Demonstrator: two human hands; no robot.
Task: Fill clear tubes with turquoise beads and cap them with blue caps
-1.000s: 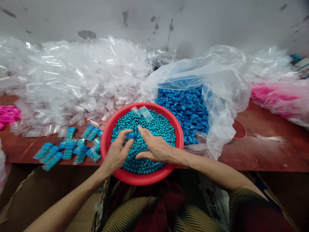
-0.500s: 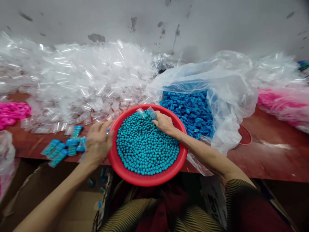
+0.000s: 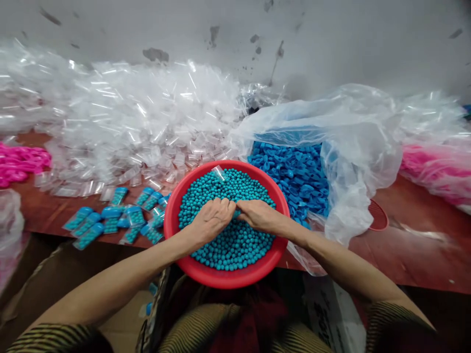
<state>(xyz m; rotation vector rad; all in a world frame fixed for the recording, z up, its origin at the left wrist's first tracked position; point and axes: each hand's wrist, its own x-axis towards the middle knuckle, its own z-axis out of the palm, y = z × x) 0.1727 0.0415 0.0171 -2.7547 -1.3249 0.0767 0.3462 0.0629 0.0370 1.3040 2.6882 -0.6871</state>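
A red basin (image 3: 230, 279) full of small turquoise beads (image 3: 231, 257) stands at the table's front edge. Over the middle of the beads my left hand (image 3: 215, 215) and my right hand (image 3: 259, 215) meet, thumbs and fingers closed together. In the right fingers is a clear plastic tube, almost wholly hidden by the hands now; the half-second-old view shows it there. What the left fingers grip is hidden. Another clear tube (image 3: 218, 172) lies on the beads near the far rim. Left of the basin are several blue-capped tubes of beads (image 3: 134, 218).
Behind the basin is a large heap of clear plastic tubes (image 3: 147, 117). Blue caps (image 3: 290, 171) fill an open plastic bag (image 3: 353, 142) at right. Pink pieces lie at far left (image 3: 24, 162) and in a bag at far right (image 3: 437, 171). Cardboard boxes (image 3: 37, 284) stand below the table.
My left hand has come from beside the capped tubes to the basin's middle. My right hand has drawn back from the far beads to meet it, and one of two clear tubes there is gone.
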